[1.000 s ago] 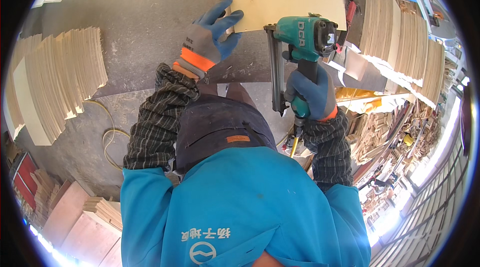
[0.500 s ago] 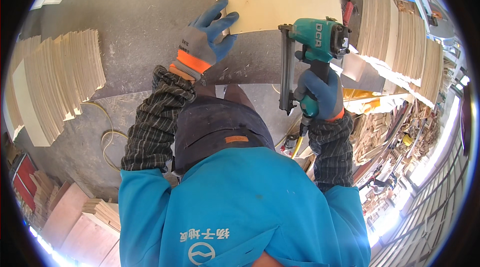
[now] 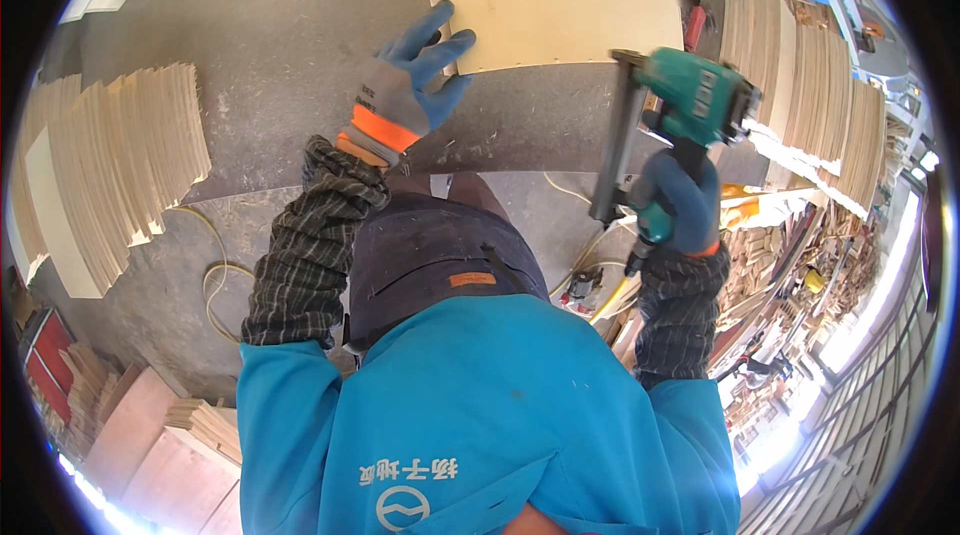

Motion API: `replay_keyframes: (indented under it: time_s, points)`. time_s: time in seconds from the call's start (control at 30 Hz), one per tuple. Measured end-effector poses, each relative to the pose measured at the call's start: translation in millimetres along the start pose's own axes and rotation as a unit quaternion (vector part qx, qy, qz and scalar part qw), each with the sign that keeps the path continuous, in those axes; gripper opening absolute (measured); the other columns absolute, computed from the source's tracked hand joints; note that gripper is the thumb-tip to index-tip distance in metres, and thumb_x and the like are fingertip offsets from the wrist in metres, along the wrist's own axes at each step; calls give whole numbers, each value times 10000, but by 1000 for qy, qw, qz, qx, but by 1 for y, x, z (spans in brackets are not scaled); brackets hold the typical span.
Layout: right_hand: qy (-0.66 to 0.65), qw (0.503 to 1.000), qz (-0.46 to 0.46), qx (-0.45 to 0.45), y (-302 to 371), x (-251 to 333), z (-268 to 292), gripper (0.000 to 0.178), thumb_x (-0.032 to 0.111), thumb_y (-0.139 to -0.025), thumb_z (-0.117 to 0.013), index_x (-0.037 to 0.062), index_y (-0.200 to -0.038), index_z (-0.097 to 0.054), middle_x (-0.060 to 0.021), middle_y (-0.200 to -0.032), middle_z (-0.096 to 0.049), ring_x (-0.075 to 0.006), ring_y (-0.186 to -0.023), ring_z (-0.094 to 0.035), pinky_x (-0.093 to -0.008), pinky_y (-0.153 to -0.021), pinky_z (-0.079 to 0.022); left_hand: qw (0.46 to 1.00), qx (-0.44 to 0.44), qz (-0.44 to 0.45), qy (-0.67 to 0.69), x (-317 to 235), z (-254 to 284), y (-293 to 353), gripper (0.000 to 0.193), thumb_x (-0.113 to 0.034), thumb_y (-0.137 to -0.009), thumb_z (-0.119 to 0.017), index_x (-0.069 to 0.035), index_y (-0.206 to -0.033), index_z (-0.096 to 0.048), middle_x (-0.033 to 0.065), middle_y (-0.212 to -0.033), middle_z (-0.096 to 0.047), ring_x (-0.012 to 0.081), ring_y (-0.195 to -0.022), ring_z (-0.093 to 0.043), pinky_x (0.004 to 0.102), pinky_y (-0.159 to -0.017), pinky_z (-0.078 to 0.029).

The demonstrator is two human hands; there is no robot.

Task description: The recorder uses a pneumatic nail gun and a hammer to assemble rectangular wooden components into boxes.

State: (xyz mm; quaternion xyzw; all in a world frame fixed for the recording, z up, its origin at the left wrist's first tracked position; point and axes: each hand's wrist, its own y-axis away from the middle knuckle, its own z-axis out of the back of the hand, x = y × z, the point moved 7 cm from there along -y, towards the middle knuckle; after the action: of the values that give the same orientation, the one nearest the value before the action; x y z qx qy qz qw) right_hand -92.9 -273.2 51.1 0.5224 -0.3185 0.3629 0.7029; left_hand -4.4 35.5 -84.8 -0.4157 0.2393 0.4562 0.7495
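A pale wooden box or panel point(image 3: 560, 0) with a smooth flat top lies at the far middle of the dark worktable point(image 3: 290, 45). At its near left corner rests my left hand point(image 3: 415, 70), in a blue and grey glove, fingers spread against the edge. My right hand point(image 3: 683, 197), gloved alike, is wrapped round the handle of a green pneumatic nail gun point(image 3: 690, 100). The gun is held in the air right of the panel's near corner, its long dark magazine towards me, slightly blurred. A yellow air hose point(image 3: 612, 300) runs from the handle's end.
Stacked thin wooden boards stand on the table at the left point(image 3: 125, 160) and right point(image 3: 790, 75). A red-handled tool point(image 3: 694, 25) lies beside the panel. Wood scraps point(image 3: 770, 275) are heaped on the right. A hose loop point(image 3: 215, 280) lies on the floor at left.
My right hand has carried the nail gun to the right, away from the panel's near edge. My left hand stays at the corner, nearly unmoved.
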Motion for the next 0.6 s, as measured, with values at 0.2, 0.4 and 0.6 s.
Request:
replay_keyframes:
  time_s: [0.2, 0.4, 0.6]
  points:
    - [36, 994, 6, -107, -3, 17, 72, 255, 171, -923, -685, -22, -1089, -681, -67, -741, -667, -141, -581, -593, -296, -565, -471, 998, 41, 43, -28, -10, 14, -7, 426, -80, -875, -847, -121, -1293, -771, 180, -1496, -647, 335, -1129, -742, 409, -956, -622]
    - [191, 967, 56, -160, -60, -3, 167, 290, 188, -949, -729, 13, -1179, -706, -29, -765, -668, -120, -608, -618, -310, -564, -515, 994, 70, 21, 85, -164, 143, -57, 313, 121, -921, -688, 44, -1218, -748, 237, -1290, -750, 332, -1165, -752, 409, -980, -598]
    - [442, 867, 114, -199, -192, -22, 245, 408, 242, -897, -772, 48, -1254, -733, -63, -846, -743, -169, -682, -703, -358, -637, -574, 937, 266, -21, -228, -377, 236, -97, 221, -78, -1015, -658, 22, -1190, -752, 230, -1182, -776, 358, -1016, -778, 509, -947, -642]
